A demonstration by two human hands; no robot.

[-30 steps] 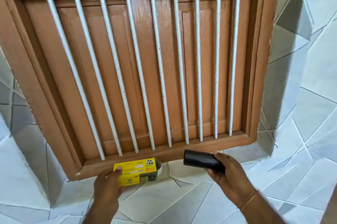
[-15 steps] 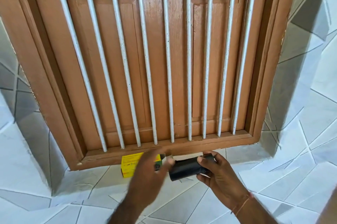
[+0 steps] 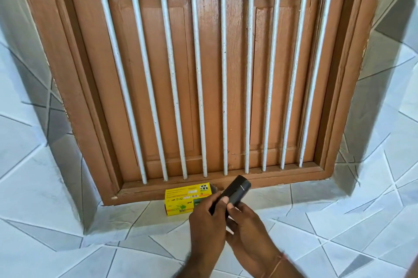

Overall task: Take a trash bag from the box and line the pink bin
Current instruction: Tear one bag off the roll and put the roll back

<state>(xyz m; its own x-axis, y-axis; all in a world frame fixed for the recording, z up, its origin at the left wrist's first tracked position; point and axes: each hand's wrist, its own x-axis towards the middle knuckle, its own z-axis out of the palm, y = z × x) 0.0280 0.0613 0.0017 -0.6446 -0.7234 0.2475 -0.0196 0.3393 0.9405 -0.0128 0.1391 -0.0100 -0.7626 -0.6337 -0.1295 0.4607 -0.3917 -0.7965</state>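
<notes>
A black roll of trash bags point(image 3: 238, 188) sticks up and to the right out of both my hands. My left hand point(image 3: 207, 223) grips its lower end, with the thumb pressed on the roll. My right hand point(image 3: 245, 232) cups the roll from below and from the right. The yellow bag box point(image 3: 183, 198) lies on the tiled sill just behind my left hand, open at its right end, with nothing touching it. The pink bin is not in view.
A brown wooden window frame point(image 3: 67, 87) with shut shutters and several white vertical bars point(image 3: 224, 78) rises right behind the box. White and grey tiled wall and sill point(image 3: 339, 232) surround it.
My left hand has let go of the yellow box and come over to the black roll. Both hands now hold the roll, which has tipped from lying sideways to pointing up and right.
</notes>
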